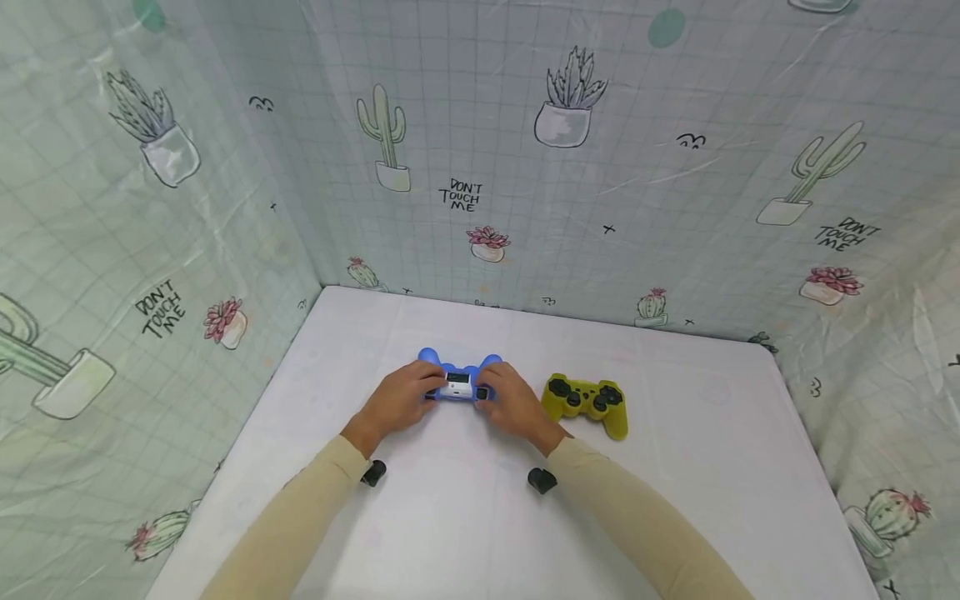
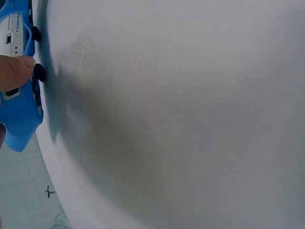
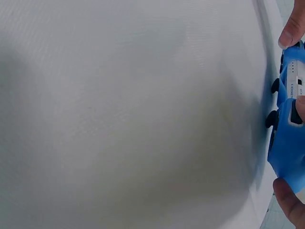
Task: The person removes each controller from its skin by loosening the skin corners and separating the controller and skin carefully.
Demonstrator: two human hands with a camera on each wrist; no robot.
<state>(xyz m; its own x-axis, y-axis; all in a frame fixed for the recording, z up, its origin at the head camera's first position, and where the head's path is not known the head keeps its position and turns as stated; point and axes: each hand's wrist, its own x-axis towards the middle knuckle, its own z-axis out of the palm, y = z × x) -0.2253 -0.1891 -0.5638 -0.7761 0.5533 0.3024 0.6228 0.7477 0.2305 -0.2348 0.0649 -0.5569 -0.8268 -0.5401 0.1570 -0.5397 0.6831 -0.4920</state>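
Both hands hold a blue game controller (image 1: pixel 457 388) at the middle of the white table. Its white back label (image 3: pixel 294 76) and shoulder buttons face me, while the handles point away. My left hand (image 1: pixel 399 396) grips the left side; in the left wrist view a digit (image 2: pixel 14 71) lies over the shoulder buttons. On the right side, my right hand (image 1: pixel 517 404) grips the controller with fingers bent over the edge. The thumbsticks (image 2: pixel 39 72) face the tabletop, close over it. A fingertip (image 3: pixel 285 193) touches the blue shell in the right wrist view.
A yellow game controller (image 1: pixel 585 396) lies face up right beside my right hand. Black wrist-worn devices (image 1: pixel 542 480) show under both forearms. Patterned cloth walls (image 1: pixel 487 158) with cactus drawings enclose the back and sides of the white table (image 1: pixel 697 467).
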